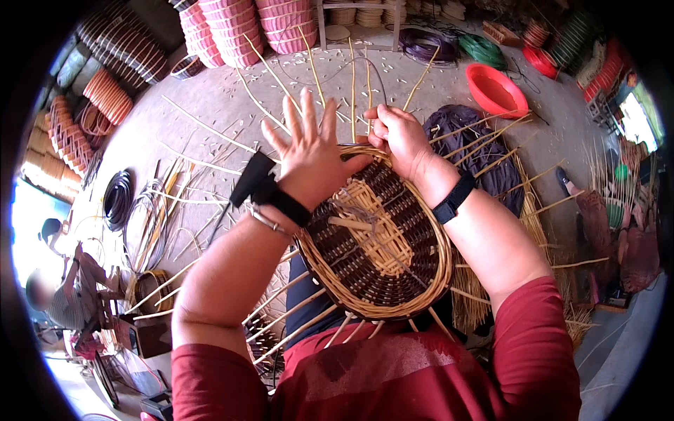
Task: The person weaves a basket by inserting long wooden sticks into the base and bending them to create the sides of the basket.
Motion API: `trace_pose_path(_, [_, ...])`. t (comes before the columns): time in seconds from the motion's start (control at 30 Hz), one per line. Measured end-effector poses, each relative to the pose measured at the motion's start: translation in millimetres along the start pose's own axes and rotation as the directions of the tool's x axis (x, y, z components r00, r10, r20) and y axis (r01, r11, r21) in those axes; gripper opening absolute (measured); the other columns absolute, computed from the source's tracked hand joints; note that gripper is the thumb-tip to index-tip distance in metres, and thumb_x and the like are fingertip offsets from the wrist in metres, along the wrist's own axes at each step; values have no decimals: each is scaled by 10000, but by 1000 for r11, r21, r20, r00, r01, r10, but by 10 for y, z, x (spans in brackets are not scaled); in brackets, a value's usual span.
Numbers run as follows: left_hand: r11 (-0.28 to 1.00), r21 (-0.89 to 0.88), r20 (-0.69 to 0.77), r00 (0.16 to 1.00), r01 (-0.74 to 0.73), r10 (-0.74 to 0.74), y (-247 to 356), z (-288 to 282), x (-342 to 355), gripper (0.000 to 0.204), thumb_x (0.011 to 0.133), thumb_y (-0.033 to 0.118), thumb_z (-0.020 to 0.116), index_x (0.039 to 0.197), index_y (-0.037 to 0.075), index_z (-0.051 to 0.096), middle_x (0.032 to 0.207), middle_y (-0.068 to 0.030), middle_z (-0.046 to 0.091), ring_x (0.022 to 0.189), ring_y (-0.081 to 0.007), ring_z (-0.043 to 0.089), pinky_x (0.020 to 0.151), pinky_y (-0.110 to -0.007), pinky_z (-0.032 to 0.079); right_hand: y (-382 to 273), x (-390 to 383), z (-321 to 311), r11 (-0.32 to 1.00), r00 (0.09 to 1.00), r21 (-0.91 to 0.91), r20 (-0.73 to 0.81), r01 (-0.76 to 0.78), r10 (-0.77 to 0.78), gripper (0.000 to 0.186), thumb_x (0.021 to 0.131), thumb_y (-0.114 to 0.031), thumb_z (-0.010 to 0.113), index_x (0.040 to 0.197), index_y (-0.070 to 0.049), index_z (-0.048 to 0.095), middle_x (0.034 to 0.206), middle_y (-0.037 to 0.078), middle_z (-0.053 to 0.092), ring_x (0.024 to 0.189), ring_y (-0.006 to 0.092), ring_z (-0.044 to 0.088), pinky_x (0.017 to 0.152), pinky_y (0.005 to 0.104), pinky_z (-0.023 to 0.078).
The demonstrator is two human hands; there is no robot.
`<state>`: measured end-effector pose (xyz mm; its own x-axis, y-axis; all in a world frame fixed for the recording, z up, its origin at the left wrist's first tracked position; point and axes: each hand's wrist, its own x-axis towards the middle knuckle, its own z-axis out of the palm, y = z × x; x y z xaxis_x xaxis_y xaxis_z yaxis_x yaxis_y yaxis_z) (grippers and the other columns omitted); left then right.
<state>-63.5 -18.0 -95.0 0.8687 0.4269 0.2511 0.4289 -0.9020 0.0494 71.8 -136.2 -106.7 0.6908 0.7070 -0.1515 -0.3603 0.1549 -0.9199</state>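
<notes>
An oval wicker basket base (421,263) in dark brown and tan weave rests over my lap. Long pale stakes (352,91) fan out from its rim all around. A short piece of wood (351,223) and thin string lie across its middle. My left hand (306,140) is open above the far left part of the rim, fingers spread and pointing away, thumb over the weave. At the far rim my right hand (401,140) is closed around a thin dark weaving strand (382,88), which loops away over the floor. My fingers hide where the strand meets the rim.
A red basin (496,90) and dark cloth (463,130) lie to the far right, straw (470,295) nearer. Coiled strips (118,200) and loose canes are on the left. Stacked pink baskets (228,31) stand at the back. Other people (74,288) sit at left and right.
</notes>
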Motion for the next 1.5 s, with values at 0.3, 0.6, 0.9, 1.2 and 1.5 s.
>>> trace_pose_path(0.3, [933,-286,75,966,-218,248,38,302,206,951,919,808,619,1308,-60,623,1197,-208,747,1222,-331,689,1161,-537,418,-9,129,-39,988,989,119,-94,-103,114,300,1147,-240,453,1154,10,618,737,24,539,680,189,592,701,360,532])
trace_pose_path(0.6, [955,-258,76,982,-146,170,396,163,150,807,1028,672,576,1428,-27,534,1144,-255,735,1195,-403,659,1071,-503,454,53,1233,-214,297,980,-955,-42,19,-195,391,1082,-375,634,1250,-43,754,1163,184,789,1061,279,747,925,419,580])
trace_pose_path(0.9, [917,-346,-107,979,-200,173,133,212,161,561,977,587,702,1075,35,719,1050,-173,750,1156,-362,667,1033,-484,478,-414,1033,26,712,958,-658,-275,-245,75,714,977,43,560,1606,69,221,1086,217,694,751,292,756,575,383,622])
trace_pose_path(1.2, [882,-240,-254,903,-407,347,201,267,253,647,1021,562,651,1457,84,626,1407,-188,670,1358,-335,604,1161,-485,409,-319,-385,-1013,948,958,231,236,-217,162,280,1141,-108,471,1373,22,558,1018,93,708,921,251,725,960,415,614])
trace_pose_path(1.5, [877,-195,-21,896,-438,443,508,14,323,786,973,714,631,1494,125,625,1309,-135,697,1223,-378,642,1088,-521,454,-568,898,-1813,757,965,-645,-114,107,-234,107,1014,-204,714,1012,-97,710,978,40,778,884,146,676,830,322,546])
